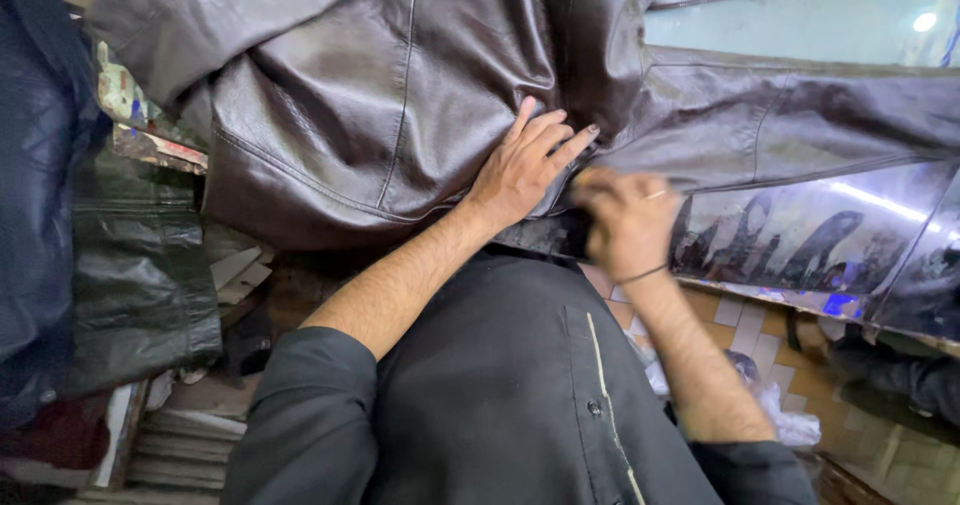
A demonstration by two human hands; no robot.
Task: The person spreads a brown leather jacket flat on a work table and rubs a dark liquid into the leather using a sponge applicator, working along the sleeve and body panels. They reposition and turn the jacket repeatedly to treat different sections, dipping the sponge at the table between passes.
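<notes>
Dark brown leather jacket (pixel 380 95) lies spread across the bench (pixel 830 15), covering most of the far and middle scene; one sleeve runs off to the right along the near edge of the bench.

Left hand (pixel 525 165) sits flat on the jacket near its lower hem, palm down, fingers slightly fanned and pointing far-right, pressing the leather. Contact is clear.

Right hand (pixel 628 220) is just beside the left, to its right, at the hem where the sleeve meets the body. It is motion-blurred; fingers look curled toward the leather edge, but I cannot tell whether they pinch it or hold something small (thin band at the wrist, ring on one finger).

Bench front below the sleeve is a glossy panel (pixel 800 235) with dark silhouette shapes, reflecting light.

Left side: another dark shiny garment (pixel 60 215) hangs or is piled, crowding the jacket's left edge. Below it, stacked flat boards or card pieces (pixel 190 435).

Near right: tiled floor (pixel 750 325) with a crumpled pale plastic bag (pixel 780 415).

Person's own dark shirt (pixel 500 395) fills the near centre and hides the bench edge there.
</notes>
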